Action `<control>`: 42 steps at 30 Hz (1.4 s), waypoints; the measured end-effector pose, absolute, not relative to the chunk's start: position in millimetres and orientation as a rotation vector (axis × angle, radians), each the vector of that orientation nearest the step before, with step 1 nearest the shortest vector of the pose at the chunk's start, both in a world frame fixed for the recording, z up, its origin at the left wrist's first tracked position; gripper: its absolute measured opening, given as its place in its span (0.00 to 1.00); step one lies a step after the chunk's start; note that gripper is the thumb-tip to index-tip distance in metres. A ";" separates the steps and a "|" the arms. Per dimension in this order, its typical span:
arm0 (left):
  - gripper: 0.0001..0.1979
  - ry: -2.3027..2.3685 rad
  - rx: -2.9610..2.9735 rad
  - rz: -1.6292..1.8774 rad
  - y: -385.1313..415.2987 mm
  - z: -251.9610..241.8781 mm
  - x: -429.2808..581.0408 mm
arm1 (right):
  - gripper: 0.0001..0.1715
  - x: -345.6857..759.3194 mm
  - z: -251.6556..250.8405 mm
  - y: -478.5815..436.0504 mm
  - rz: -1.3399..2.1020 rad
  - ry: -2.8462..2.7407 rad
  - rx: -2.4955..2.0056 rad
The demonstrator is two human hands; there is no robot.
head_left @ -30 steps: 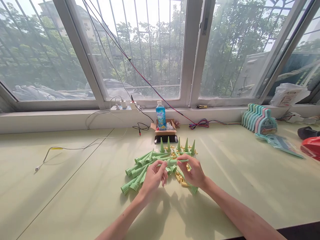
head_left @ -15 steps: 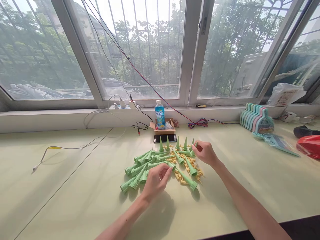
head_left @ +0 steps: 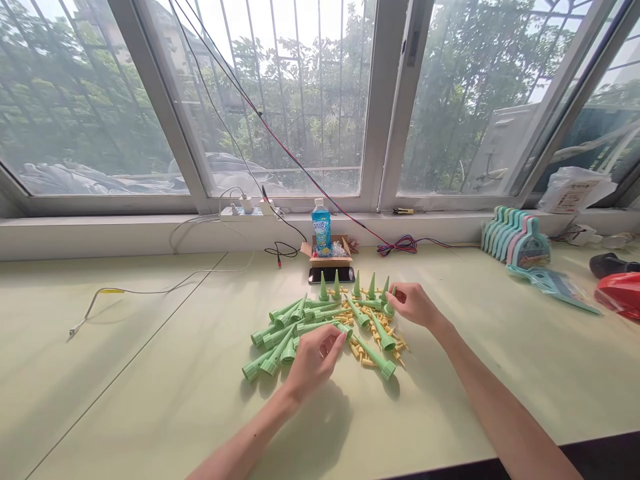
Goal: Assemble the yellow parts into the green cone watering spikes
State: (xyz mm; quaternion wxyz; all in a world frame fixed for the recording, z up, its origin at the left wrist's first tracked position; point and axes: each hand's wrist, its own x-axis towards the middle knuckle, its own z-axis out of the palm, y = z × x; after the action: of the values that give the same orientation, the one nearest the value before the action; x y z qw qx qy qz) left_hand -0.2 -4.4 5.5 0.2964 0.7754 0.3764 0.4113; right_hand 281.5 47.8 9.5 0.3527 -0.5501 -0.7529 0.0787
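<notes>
Sunlit table (head_left: 165,400) below barred windows (head_left: 300,100). Our right hand (head_left: 413,304) pinches a green cone (head_left: 389,309), just right of the standing cones (head_left: 371,288). Our left hand (head_left: 314,357), loosely curled, is beside lying cones (head_left: 273,361); we cannot tell whether it grips any. Smooth tapers, ribbed bases; yellow pegs (head_left: 369,362) scattered between our hands.

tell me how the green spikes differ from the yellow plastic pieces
The green spikes are much longer and thicker than the yellow plastic pieces. Several spikes stand upright, points up, while the yellow pieces lie loosely scattered. Both include many pieces, grouped together on the pale table.
</notes>
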 end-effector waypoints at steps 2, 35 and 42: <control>0.14 1.000 2.073 1.094 -4.2 5.3 -0.3 | 0.14 282.0 9.3 48.1 0.210 -1.956 -1.431; 0.15 0.982 2.142 1.054 -3.6 4.8 -0.9 | 0.16 274.0 19.7 41.9 -0.053 -1.669 -1.450; 0.15 0.987 2.153 1.033 -2.8 2.3 -1.8 | 0.14 238.9 16.9 29.9 -0.019 -1.805 -1.326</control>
State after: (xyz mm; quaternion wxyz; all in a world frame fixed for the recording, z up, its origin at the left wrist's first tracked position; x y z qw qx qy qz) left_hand -1.8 -2.8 2.3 0.2751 0.8011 0.3671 0.3844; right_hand 238.9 29.9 16.9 0.4358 -0.5328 -0.7254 -0.0078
